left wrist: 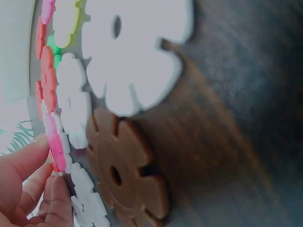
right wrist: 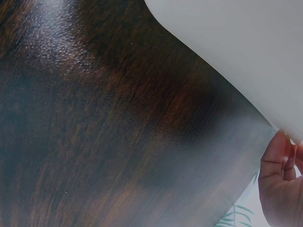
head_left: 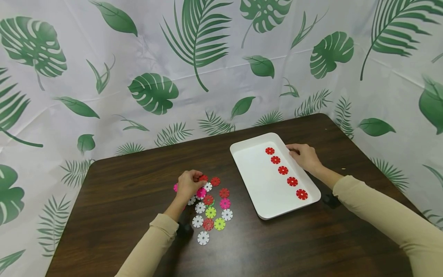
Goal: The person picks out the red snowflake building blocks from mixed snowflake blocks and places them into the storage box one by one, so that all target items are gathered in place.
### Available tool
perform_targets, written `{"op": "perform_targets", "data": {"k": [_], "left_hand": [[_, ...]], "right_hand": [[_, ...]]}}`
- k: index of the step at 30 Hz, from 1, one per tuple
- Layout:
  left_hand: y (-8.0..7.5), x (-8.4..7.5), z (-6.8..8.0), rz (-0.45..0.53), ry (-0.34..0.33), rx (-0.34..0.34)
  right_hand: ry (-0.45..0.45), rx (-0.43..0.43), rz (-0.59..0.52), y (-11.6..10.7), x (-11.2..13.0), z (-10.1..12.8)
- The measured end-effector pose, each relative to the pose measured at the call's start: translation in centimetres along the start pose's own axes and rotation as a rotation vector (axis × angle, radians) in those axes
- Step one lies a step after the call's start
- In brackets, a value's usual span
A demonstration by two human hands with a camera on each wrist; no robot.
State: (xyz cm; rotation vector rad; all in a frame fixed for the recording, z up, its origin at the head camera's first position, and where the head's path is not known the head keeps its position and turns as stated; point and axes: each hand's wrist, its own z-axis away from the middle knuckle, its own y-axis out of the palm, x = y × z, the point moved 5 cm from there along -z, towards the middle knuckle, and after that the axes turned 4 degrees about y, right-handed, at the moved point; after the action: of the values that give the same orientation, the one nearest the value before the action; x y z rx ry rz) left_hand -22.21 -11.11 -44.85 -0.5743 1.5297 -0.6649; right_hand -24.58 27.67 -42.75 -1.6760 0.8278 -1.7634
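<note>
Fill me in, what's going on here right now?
A person's left hand is among loose, mixed-color discs on the dark table; whether it grips one is unclear. The right hand holds the edge of the white tray, to the right of those discs. Inside it, five red discs lie in a slanting row.

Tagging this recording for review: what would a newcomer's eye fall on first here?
Probably the row of five red discs in the white tray, right of centre. Then the multicoloured discs left of the tray, by the left hand, and the leafy backdrop behind the table.
</note>
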Motion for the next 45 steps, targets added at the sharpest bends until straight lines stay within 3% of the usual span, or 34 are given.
{"op": "perform_targets", "data": {"k": [9, 26, 45], "left_hand": [[-0.06, -0.49, 0.05, 0.001, 0.003, 0.003], [0.02, -0.57, 0.08, -0.028, 0.058, -0.077], [-0.03, -0.89, 0.18, 0.037, 0.025, -0.064]], "right_hand": [[0.001, -0.002, -0.006, -0.02, -0.17, -0.02], [0.017, 0.002, 0.0, -0.02, -0.04, 0.14], [0.025, 0.007, -0.01, -0.12, 0.06, 0.1]]}}
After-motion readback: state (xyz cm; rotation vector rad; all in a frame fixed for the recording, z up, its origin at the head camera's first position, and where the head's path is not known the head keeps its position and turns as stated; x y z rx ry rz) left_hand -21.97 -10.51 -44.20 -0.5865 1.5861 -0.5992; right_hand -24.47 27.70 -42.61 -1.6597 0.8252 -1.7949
